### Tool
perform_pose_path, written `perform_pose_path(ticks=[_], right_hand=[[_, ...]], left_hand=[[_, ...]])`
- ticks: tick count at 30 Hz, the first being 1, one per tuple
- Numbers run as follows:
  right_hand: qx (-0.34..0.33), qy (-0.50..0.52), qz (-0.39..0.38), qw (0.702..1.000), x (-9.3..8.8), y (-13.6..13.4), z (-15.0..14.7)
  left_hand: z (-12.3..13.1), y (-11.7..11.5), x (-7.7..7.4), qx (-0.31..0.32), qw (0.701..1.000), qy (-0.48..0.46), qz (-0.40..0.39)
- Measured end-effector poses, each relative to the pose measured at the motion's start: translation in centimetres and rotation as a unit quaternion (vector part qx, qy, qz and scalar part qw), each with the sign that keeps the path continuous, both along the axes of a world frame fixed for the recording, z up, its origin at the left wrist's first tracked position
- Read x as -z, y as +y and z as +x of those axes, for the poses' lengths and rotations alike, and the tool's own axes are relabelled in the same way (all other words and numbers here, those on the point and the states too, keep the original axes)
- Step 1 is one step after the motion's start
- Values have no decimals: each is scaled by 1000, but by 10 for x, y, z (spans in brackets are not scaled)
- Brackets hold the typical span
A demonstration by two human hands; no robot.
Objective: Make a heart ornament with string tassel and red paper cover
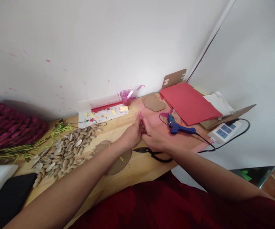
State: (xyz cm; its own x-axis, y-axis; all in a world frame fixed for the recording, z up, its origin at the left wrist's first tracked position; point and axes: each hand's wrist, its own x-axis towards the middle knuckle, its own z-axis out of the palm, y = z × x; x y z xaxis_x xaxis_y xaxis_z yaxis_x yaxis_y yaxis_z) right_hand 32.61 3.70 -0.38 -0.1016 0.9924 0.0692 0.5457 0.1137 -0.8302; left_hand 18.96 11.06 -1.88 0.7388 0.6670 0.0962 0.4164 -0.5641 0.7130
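My left hand (132,134) and my right hand (153,137) meet above the middle of the table, fingers closed and thumbs together. Between them shows part of a small brownish peanut shell (142,128), mostly covered by the fingers. Black-handled scissors (147,150) lie just below my hands. A round piece of brown cardboard (118,163) with short yellow strings sits under my left forearm. Left of it spreads a pile of peanut shells (67,152). A blue glue gun (179,128) rests on its side right of my right hand.
A pink-stained cup (126,98) stands by the wall, beside a paper with star shapes (101,116). Red folded paper (190,101) and a cardboard piece (154,103) lie behind. The glue gun's cord runs toward a power strip (225,131). A magenta shell-covered object (10,125) is far left.
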Motion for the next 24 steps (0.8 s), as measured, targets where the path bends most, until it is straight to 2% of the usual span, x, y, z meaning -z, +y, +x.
perform_pose_path(ticks=[2,4,5,7,11,13,16,19,22,24], right_hand=[[15,11,34,999,2,11,14],[28,-61,36,997,3,23,30],[26,-112,20,993,3,28,37],[21,-152,3,988,2,36,42],[-18,-176,5,984,0,33,27],[-39,-186,17,982,0,23,18],[-43,-183,17,982,-1,10,15],[-27,-168,6,985,-5,3,24],[13,-186,3,983,-10,1,33],[36,-228,-3,973,-9,0,33]], left_hand=[[-9,7,-9,-30,999,40,10],[-20,14,-15,-87,988,109,62],[-24,16,-15,-108,980,151,78],[-25,15,-11,-123,967,205,86],[-12,-1,4,-105,968,210,90],[-5,-11,6,-88,971,203,93],[-3,-18,-1,-55,979,174,89],[-13,-15,-14,-37,988,140,61],[-25,-6,-21,-82,978,172,86],[-29,-3,-18,-116,964,222,92]])
